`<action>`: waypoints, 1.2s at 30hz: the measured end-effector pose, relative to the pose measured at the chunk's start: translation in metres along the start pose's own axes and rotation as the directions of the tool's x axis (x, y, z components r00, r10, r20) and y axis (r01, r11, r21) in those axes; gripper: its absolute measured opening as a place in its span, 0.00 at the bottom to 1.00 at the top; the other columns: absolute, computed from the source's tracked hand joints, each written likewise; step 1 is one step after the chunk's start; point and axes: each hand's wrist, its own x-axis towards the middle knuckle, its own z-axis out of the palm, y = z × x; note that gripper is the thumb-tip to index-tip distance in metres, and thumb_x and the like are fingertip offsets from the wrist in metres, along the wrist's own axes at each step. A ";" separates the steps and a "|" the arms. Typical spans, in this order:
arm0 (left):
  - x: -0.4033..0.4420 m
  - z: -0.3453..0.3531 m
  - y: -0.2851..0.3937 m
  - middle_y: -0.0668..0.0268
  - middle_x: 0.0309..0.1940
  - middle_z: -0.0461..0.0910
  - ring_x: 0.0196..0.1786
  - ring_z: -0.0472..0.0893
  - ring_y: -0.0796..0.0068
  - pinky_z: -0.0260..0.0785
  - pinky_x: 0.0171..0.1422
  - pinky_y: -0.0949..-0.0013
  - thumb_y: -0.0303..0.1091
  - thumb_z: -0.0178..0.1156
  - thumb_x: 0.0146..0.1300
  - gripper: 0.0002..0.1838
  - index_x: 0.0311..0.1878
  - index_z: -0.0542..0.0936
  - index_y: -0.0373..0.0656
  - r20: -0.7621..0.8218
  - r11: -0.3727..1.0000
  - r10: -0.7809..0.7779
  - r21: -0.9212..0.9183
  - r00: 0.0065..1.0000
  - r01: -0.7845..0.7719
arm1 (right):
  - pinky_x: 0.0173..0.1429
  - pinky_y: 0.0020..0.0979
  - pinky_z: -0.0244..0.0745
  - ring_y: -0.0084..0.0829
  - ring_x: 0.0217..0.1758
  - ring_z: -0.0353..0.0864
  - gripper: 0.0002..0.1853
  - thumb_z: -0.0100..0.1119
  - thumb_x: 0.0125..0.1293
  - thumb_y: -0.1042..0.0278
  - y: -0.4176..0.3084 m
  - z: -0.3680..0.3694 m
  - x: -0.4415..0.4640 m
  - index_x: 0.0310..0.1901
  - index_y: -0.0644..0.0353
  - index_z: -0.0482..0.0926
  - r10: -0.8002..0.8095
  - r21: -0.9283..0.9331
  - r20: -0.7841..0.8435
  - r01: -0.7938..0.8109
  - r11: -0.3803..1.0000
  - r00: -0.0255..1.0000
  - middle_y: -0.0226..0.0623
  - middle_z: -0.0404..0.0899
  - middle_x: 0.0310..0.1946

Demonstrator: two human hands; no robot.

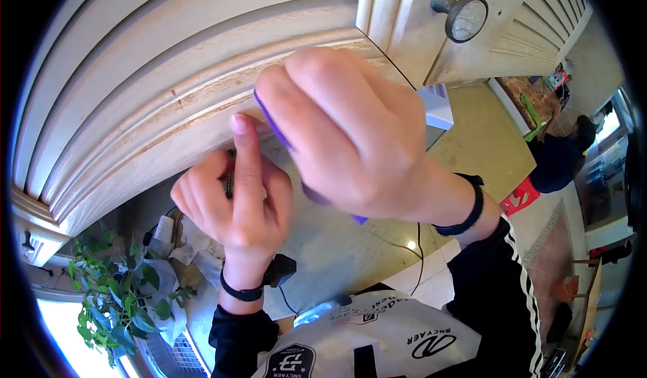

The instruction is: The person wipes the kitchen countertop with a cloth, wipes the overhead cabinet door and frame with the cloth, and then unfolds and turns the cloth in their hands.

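Note:
My right hand [350,128] is closed in a fist, raised in front of the pale louvered wooden door [222,61]. A thin purple edge [273,123] shows along its fingers, and more purple peeks out below the palm; the rest of that thing is hidden. Lower and to the left, my left hand [236,199] has its index finger pointing up while the other fingers are curled. Something small and dark [230,182] shows between those fingers, too covered to name. Brown worn marks run along the door's moulding behind both hands.
A second louvered door with a round knob [466,18] stands at upper right. A leafy plant [125,290] is at lower left, near a white cup-like object [162,233]. Cables cross the tiled floor. Far right, another person [563,159] is near a red stool [519,196].

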 end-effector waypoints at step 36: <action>0.001 -0.008 -0.020 0.67 0.26 0.72 0.31 0.70 0.71 0.58 0.46 0.69 0.19 0.55 0.42 0.27 0.51 0.79 0.35 0.016 0.984 -0.018 -0.174 1.000 0.020 | 0.28 0.27 0.71 0.31 0.30 0.75 0.10 0.61 0.43 0.74 -0.010 0.015 0.000 0.31 0.61 0.75 0.005 -0.102 -0.044 -0.010 0.995 0.999 0.35 0.71 0.30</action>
